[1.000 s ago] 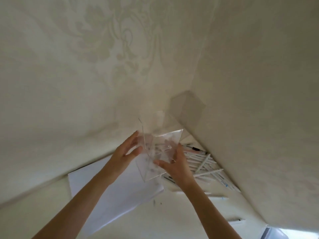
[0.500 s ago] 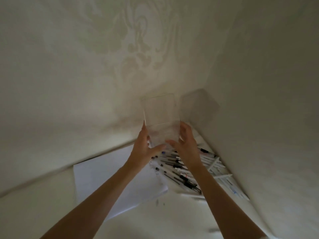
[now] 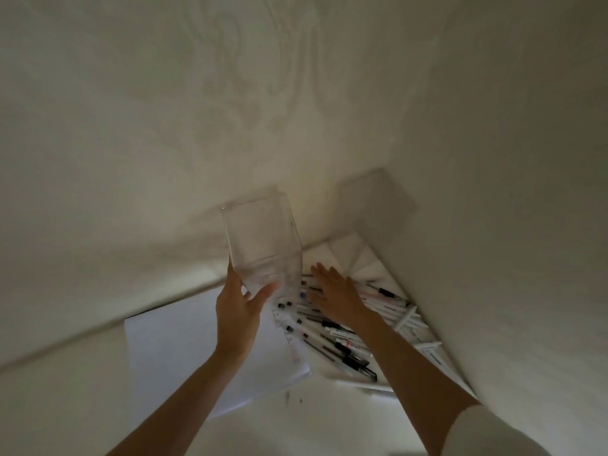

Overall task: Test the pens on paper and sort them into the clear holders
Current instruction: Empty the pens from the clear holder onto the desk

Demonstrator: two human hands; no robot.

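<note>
Two hands at work: left hand grasps clear holder, upright, just behind paper. Right hand, fingers spread flat, rests on pen pile right of paper.

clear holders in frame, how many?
2. One clear square plastic holder is held by the left hand, above the white paper. A second clear holder stands in the corner by the wall, behind the pen pile.
</note>
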